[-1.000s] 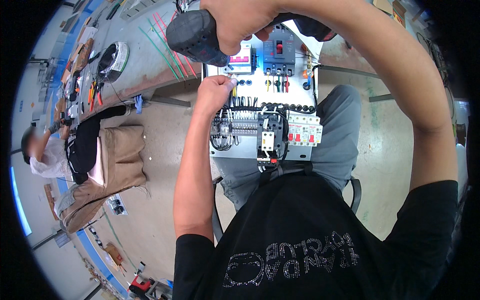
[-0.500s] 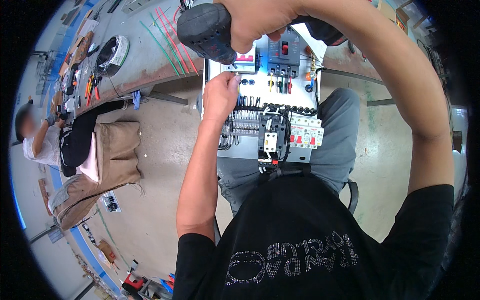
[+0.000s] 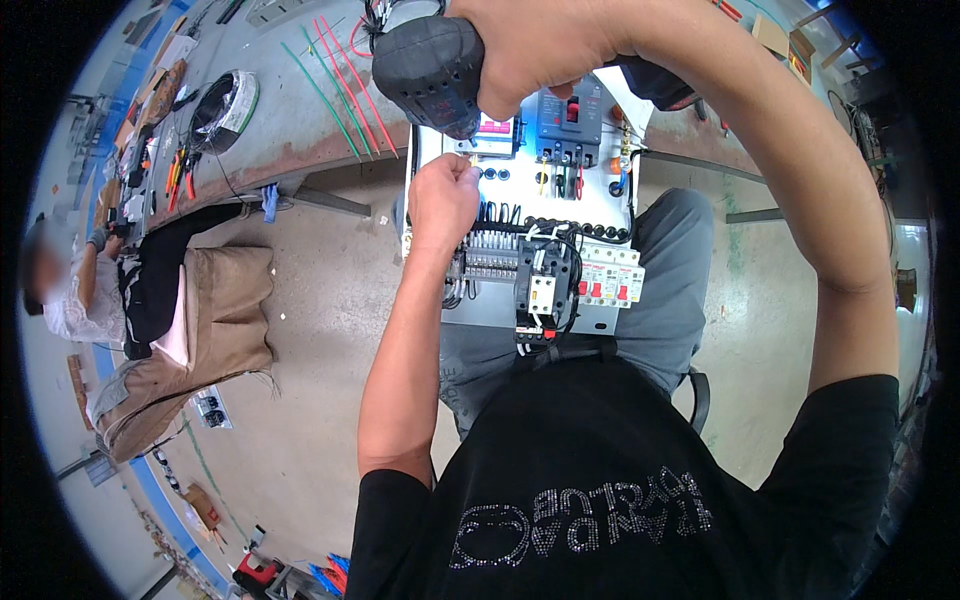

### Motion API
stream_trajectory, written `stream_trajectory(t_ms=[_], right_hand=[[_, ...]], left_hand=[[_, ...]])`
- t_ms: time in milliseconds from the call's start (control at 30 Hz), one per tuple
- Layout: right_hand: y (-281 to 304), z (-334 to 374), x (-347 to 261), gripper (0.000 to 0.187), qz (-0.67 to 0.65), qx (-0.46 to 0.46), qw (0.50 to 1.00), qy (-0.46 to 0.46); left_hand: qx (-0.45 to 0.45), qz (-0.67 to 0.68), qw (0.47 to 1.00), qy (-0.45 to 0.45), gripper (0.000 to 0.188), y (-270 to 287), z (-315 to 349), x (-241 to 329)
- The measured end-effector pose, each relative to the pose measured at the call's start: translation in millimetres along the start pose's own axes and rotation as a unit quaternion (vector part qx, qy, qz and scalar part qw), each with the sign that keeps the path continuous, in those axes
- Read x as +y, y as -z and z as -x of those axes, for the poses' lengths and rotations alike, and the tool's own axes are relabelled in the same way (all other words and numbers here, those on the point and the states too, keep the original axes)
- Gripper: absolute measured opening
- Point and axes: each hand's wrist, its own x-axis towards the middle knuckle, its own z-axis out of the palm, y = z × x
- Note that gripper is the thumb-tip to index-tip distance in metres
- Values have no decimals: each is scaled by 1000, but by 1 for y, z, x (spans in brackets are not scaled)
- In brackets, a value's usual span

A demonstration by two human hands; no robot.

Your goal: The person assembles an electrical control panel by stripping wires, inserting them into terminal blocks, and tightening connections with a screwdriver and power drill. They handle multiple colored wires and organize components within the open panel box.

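Note:
My right hand (image 3: 540, 50) is wrapped around the grip of a black cordless drill (image 3: 425, 65). The drill's nose points down at the lower edge of a white circuit breaker (image 3: 495, 135) with red switches. Just below that edge, my left hand (image 3: 447, 205) pinches what looks like a thin yellowish wire, mostly covered by the fingers. Both parts sit on a white mounting plate (image 3: 600, 190) that rests over my lap and leans on the table edge. A larger dark moulded-case breaker (image 3: 570, 115), with yellow, green and red wires below it, is to the right.
Nearer me, the plate carries a terminal strip (image 3: 492, 265), a black contactor (image 3: 542, 295) and small breakers (image 3: 610, 284). On the table (image 3: 290, 130) lie red and green wires (image 3: 345, 90), a black cable coil (image 3: 225, 110) and pliers (image 3: 180, 175). Another person (image 3: 80, 280) works at the left.
The drill and my right hand have shifted slightly right and down. My left hand is a little lower, still at the breaker's edge. Bluish light now shows on the breakers.

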Motion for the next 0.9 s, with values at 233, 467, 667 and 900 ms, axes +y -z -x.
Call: stream_trajectory(t_ms=[233, 467, 667, 900], right_hand=[[-23, -11, -1, 36, 48, 90, 994, -46], [-19, -17, 9, 36, 67, 82, 994, -37], [-16, -12, 9, 42, 52, 68, 995, -53], [-16, -9, 4, 38, 47, 64, 995, -57]], left_hand=[[14, 45, 999, 18, 22, -2, -1, 4], [30, -24, 999, -11, 25, 5, 13, 12], [27, -2, 999, -18, 21, 4, 15, 18], [8, -74, 996, -37, 27, 3, 19, 8]])
